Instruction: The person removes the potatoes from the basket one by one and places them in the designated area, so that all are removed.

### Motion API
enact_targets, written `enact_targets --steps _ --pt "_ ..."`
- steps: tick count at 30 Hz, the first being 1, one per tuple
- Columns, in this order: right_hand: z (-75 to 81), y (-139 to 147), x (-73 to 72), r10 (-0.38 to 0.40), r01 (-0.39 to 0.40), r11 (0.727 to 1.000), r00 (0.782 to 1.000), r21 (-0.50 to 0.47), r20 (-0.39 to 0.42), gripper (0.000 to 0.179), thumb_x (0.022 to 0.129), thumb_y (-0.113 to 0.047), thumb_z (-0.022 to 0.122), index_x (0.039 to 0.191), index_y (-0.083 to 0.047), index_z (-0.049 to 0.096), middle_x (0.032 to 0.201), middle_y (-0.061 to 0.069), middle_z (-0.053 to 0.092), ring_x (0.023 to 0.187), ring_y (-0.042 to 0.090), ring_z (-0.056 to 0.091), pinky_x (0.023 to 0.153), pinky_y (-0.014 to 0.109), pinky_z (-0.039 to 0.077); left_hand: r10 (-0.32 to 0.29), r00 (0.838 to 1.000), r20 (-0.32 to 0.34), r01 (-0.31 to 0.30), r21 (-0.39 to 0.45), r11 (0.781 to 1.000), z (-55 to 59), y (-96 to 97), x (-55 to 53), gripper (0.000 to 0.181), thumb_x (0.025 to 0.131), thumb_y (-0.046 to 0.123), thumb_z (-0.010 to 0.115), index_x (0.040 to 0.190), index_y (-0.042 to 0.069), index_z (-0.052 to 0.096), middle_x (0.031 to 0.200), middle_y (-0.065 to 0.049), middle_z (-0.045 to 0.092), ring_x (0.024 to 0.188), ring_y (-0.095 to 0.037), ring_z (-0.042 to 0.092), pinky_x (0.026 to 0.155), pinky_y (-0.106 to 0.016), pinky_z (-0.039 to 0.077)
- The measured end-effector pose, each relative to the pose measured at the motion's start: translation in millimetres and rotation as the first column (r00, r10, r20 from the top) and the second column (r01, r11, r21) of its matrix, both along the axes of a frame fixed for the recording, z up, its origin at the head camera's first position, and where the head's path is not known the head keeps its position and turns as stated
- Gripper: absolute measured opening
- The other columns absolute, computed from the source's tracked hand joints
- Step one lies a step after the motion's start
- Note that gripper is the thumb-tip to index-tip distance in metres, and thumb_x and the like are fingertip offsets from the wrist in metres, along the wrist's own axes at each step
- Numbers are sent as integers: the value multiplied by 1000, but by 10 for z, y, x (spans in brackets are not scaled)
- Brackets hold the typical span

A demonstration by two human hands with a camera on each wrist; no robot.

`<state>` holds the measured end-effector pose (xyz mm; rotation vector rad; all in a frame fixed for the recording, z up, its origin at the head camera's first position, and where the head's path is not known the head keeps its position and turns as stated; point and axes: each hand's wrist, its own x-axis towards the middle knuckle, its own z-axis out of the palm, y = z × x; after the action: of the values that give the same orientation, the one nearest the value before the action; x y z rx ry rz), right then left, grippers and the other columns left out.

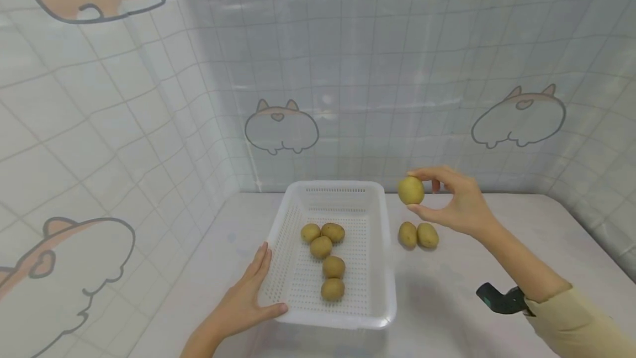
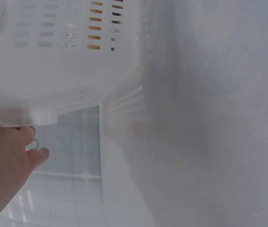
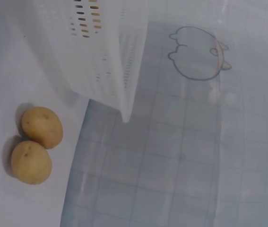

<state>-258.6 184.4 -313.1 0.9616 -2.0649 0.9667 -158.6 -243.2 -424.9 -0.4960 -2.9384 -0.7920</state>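
My right hand holds a potato between thumb and fingertips, raised above the right side of the table. At the right wrist view's edge only a sliver of that potato shows. Against the front left corner of a white plastic basket rests my left hand. Its fingers lie straight along the left side and its thumb reaches over the front rim. Several potatoes lie inside the basket. Beside it, two more potatoes sit together on the table, below the raised one.
The basket stands on a pale table. A grid-patterned sheet with cartoon animals hangs behind the table and along both sides. A dark strap piece juts from the right sleeve.
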Motion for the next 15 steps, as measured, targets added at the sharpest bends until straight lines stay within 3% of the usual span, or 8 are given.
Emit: enact_targets --steps 7,15 --pt "207 -27 237 -10 10 1000 1000 -10 -5 56 54 12 85 107 3 67 98 9 67 74 14 47 63 12 34 -2 1000 -20 2 0 1000 3 1 1 114 74 57 74 151 -4 16 160 -18 7 141 -42 18 101 -64 33" --pt "199 96 254 -35 35 999 999 -8 -22 59 52 14 84 107 4 66 97 1 66 74 13 46 64 11 34 -10 999 -31 10 2 1000 -6 -1 -6 115 74 58 74 151 -3 15 160 -18 7 141 -41 18 101 -63 33"
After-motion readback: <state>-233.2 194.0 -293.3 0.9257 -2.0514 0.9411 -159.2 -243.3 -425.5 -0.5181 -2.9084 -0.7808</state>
